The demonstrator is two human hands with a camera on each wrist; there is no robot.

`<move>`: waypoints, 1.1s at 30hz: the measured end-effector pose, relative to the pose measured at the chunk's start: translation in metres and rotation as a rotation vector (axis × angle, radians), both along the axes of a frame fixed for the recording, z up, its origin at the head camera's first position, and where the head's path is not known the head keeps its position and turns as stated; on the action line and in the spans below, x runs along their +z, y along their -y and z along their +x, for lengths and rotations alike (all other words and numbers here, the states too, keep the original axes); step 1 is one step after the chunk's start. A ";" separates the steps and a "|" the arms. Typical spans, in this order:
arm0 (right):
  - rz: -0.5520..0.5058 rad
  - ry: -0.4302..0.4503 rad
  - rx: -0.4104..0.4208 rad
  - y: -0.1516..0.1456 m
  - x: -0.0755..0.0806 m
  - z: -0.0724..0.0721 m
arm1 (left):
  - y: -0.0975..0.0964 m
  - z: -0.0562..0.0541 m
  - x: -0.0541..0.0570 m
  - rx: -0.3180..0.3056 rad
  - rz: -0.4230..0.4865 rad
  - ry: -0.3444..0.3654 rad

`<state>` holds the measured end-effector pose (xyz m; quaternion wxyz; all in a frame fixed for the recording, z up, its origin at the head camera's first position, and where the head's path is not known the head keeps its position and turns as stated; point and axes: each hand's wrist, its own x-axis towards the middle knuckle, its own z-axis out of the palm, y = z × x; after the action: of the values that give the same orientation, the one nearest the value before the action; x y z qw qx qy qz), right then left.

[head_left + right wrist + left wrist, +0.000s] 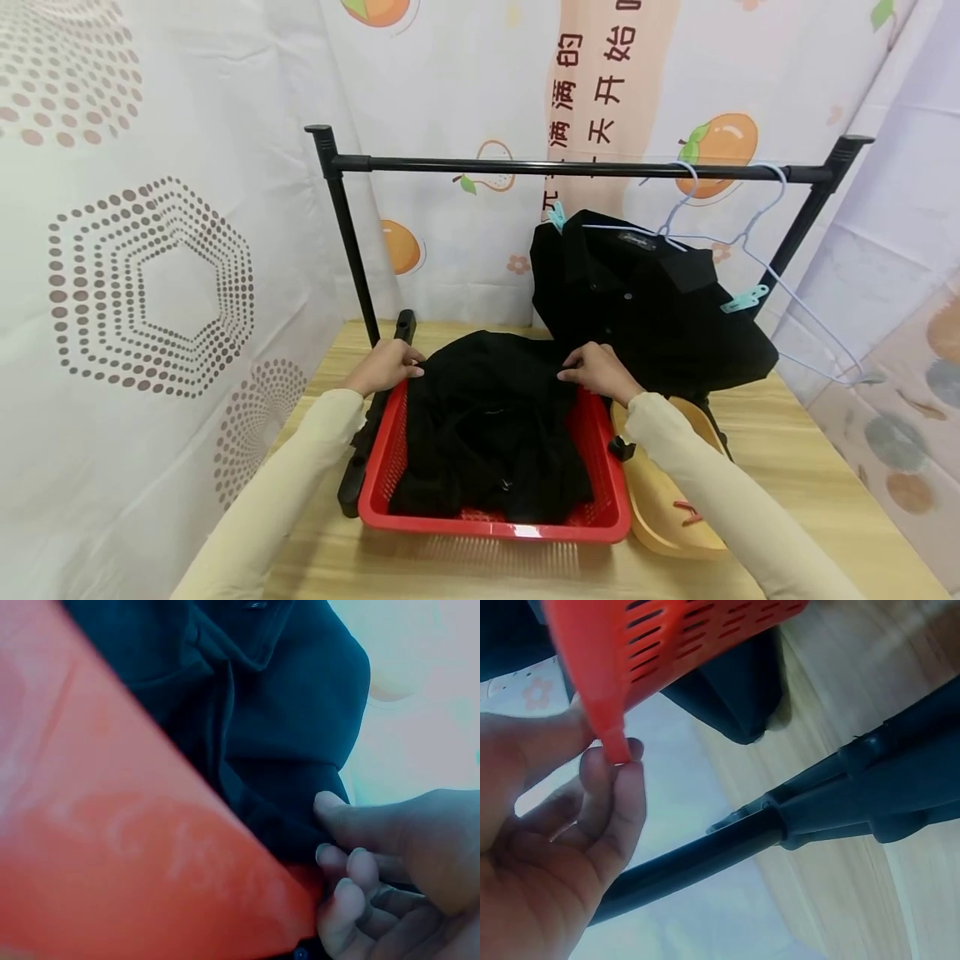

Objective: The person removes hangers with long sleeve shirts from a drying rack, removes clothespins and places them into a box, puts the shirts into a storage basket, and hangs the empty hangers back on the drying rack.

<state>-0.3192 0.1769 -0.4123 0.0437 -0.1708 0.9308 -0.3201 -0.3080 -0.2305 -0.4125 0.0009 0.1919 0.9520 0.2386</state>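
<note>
A black garment lies bunched in a red plastic basket, its far edge raised above the back rim. At the basket's far left corner, my left hand pinches the garment's edge; in the left wrist view its fingers sit right at the red rim. My right hand pinches the garment opposite, near the far right corner. The right wrist view shows thumb and fingertips together on the dark cloth, just beyond the basket wall.
Behind stands a black clothes rail. A black shirt hangs on a blue hanger, with light-blue clothespins on it; a bare blue hanger hangs beside it. Right of the basket, a yellow tray holds a red clothespin.
</note>
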 end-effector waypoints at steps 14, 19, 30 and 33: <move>-0.043 -0.261 0.013 -0.006 0.014 0.007 | -0.001 0.008 0.014 0.077 -0.080 -0.324; -0.191 -0.252 -0.009 -0.013 0.036 0.018 | 0.004 0.019 0.026 0.120 -0.017 -0.438; -0.306 -0.328 0.150 -0.027 0.049 0.077 | 0.007 0.081 0.049 -0.157 0.003 -0.514; -0.292 -0.402 0.270 -0.028 0.039 0.092 | 0.013 0.094 0.040 -0.281 -0.078 -0.469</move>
<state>-0.2274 0.2053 -0.3733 -0.1246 -0.3580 0.8337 -0.4016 -0.2135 -0.2431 -0.3727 -0.1790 0.3719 0.8987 0.1483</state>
